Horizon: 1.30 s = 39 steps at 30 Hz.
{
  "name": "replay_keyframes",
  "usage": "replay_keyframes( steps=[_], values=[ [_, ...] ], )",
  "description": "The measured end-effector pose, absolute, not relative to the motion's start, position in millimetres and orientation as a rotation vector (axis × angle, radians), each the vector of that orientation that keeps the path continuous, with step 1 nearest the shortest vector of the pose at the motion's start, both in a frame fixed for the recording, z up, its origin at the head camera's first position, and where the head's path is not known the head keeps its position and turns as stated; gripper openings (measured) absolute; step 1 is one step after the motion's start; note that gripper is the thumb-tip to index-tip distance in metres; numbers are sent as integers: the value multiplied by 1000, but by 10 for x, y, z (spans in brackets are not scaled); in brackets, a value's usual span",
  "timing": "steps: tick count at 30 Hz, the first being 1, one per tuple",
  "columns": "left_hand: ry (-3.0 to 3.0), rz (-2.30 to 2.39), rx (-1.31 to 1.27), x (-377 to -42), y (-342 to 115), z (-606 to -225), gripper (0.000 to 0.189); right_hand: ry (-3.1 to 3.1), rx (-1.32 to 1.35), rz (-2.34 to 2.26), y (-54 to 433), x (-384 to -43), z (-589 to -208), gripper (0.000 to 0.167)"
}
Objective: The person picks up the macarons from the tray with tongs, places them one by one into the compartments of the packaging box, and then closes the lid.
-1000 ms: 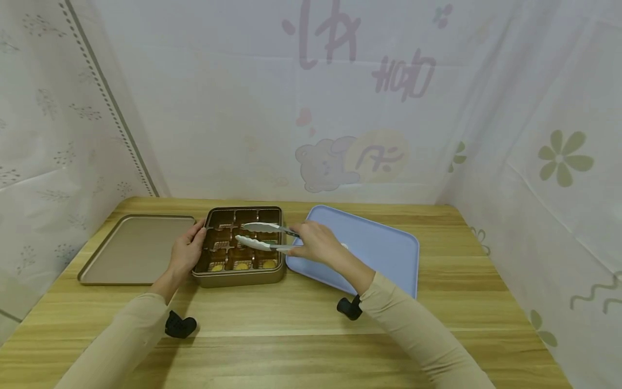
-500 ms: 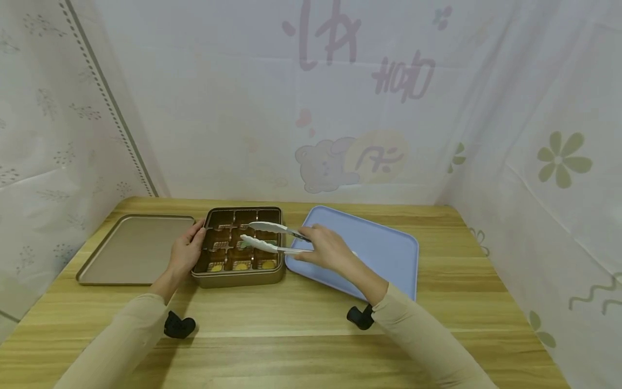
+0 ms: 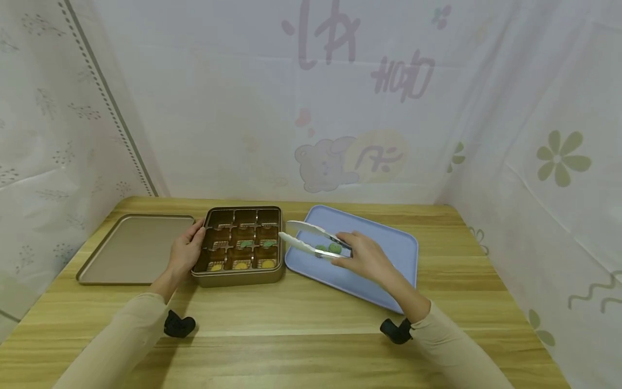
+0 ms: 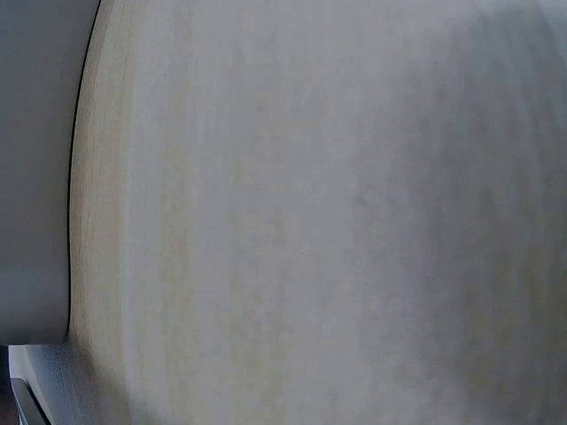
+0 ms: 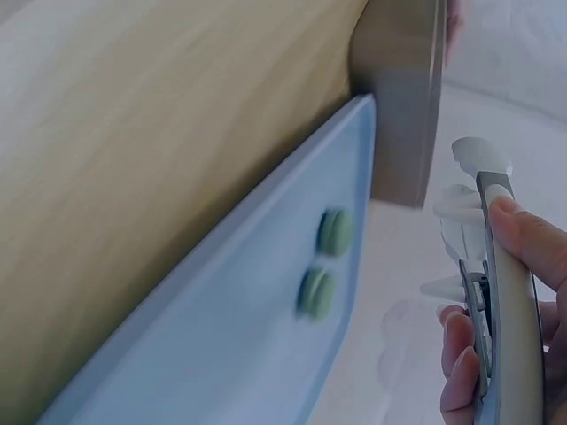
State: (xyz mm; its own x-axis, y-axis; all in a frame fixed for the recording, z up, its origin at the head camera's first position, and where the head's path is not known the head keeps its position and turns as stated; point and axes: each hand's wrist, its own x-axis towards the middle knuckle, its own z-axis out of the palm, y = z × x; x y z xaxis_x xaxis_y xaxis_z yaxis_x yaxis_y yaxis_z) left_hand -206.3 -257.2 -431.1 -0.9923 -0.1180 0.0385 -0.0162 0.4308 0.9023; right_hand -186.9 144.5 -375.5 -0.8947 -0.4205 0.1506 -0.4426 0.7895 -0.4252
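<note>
My right hand (image 3: 362, 256) grips a pair of tongs (image 3: 303, 246) with pale tips, spread apart and holding nothing, between the box and the blue tray (image 3: 379, 243). Two green macarons (image 5: 326, 257) lie on that tray, close to its edge in the right wrist view; the tongs partly cover them in the head view. My left hand (image 3: 187, 246) holds the left side of a bronze box (image 3: 238, 279) with a brown divided insert. Yellow macarons (image 3: 241, 265) sit in its front row, green ones (image 3: 269, 244) in the middle and right cells of the middle row.
A flat bronze lid (image 3: 138, 251) lies left of the box. The blue tray stands at an angle close to the box's right side. Patterned white cloth (image 3: 233, 135) hangs behind and beside the wooden table (image 3: 272, 346). The left wrist view shows mostly tabletop.
The right hand has drawn the tongs rightward from above the box to over the tray's left part. A green macaron now shows in the box's middle cell. The left hand stays put.
</note>
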Motion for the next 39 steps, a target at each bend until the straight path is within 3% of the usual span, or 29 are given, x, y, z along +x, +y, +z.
replay_keyframes(
  steps=[16, 39],
  values=[
    [-2582, -1631, 126, -2068, -2567, -4300, 54, -2953, 573, 718, 2274, -1685, -4010, 57],
    [-2587, -1600, 133, -2069, -2560, -4292, 53, -3024, 505, 653, 2379, -1618, -4109, 60]
  ],
)
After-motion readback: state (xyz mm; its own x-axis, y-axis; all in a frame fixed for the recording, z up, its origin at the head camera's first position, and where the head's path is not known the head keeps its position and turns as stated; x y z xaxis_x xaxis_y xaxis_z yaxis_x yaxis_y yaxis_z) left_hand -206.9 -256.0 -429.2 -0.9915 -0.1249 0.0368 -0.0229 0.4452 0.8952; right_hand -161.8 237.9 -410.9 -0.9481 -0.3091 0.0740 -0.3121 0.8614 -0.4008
